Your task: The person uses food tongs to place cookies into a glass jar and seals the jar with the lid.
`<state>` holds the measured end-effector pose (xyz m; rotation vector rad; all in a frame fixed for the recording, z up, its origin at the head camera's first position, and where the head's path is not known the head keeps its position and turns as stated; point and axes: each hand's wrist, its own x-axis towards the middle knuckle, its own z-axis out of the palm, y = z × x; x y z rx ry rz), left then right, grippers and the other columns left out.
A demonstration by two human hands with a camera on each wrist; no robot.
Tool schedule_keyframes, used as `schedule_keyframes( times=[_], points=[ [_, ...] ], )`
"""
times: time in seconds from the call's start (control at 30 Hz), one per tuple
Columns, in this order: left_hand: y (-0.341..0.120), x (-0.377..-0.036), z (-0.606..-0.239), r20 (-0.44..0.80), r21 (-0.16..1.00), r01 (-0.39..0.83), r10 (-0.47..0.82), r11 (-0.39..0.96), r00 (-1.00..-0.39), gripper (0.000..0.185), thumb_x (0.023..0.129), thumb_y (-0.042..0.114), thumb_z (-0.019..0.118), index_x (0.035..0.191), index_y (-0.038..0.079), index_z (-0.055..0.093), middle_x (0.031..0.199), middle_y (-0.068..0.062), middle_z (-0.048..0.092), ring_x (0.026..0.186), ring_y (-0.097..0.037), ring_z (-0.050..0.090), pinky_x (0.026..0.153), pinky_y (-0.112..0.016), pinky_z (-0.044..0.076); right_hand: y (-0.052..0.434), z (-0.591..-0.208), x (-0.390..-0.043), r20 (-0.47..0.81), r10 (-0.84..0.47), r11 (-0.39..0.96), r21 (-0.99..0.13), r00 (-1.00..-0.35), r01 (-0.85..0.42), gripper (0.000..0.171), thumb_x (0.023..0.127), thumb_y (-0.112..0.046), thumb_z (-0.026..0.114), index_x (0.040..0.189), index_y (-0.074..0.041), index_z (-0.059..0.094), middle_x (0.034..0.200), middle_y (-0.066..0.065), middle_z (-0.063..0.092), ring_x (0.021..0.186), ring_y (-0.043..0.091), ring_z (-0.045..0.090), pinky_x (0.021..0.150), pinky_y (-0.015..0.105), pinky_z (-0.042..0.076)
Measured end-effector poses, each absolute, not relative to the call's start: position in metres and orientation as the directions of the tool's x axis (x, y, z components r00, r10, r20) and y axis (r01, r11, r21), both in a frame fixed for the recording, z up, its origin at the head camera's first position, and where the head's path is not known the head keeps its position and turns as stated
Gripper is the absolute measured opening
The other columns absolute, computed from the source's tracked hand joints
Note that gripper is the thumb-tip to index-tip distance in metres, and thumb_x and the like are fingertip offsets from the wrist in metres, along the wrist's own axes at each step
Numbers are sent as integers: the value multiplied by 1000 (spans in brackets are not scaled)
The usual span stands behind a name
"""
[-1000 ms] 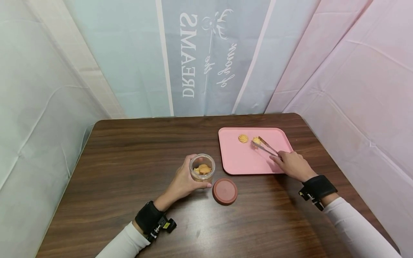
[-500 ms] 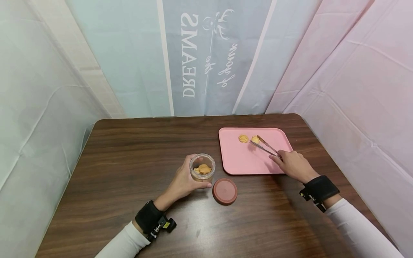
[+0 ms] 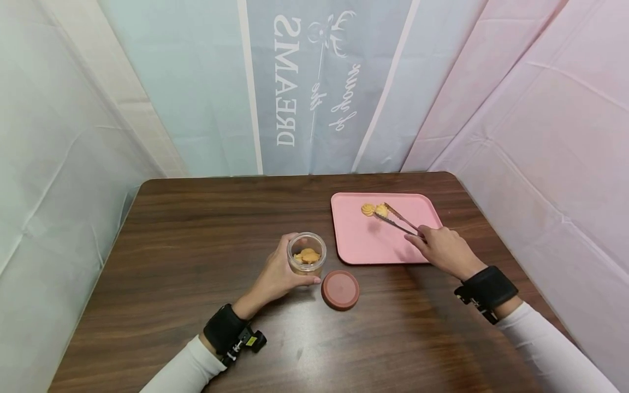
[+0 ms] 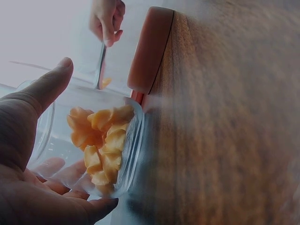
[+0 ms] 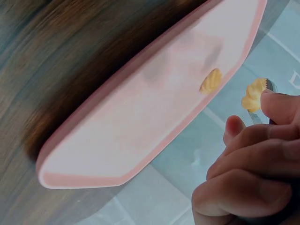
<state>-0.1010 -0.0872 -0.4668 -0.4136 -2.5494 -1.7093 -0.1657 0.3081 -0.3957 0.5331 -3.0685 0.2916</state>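
Note:
My left hand [image 3: 277, 278] grips a clear jar [image 3: 318, 266] standing lidless on the table, thumb on one side and fingers round the other. Several swirled cookies [image 4: 110, 150] lie inside it, seen through the wall in the left wrist view. My right hand [image 3: 448, 252] holds metal tongs [image 3: 402, 225] over the pink tray [image 3: 363, 245]. Between the tong tips is one piped cookie [image 5: 253, 95], raised above the tray in the right wrist view. Another cookie [image 3: 367, 209] rests on the tray near its back edge.
A reddish-brown round lid [image 3: 340, 290] lies on the table just right of the jar, in front of the tray. The dark wooden table [image 3: 221, 218] is bordered by fabric curtains [image 3: 211, 109] at the back and both sides.
My right hand has shifted slightly left and the tongs have lifted their cookie off the tray, towards the other cookie. My left hand and the jar stay in place.

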Motion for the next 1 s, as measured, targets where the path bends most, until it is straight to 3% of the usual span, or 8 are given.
schedule_keyframes(
  times=[1.0],
  points=[
    [-86, -100, -465, 159, 903, 218, 183, 370, -970, 104, 64, 28, 105, 147, 10, 44, 140, -12, 67, 127, -33, 63, 106, -55, 47, 264, -369, -141, 161, -512, 834, -142, -844, -533, 34, 104, -28, 70, 79, -15, 52, 56, -8, 37, 46, 6, 35, 48, 26, 30]
  ],
)
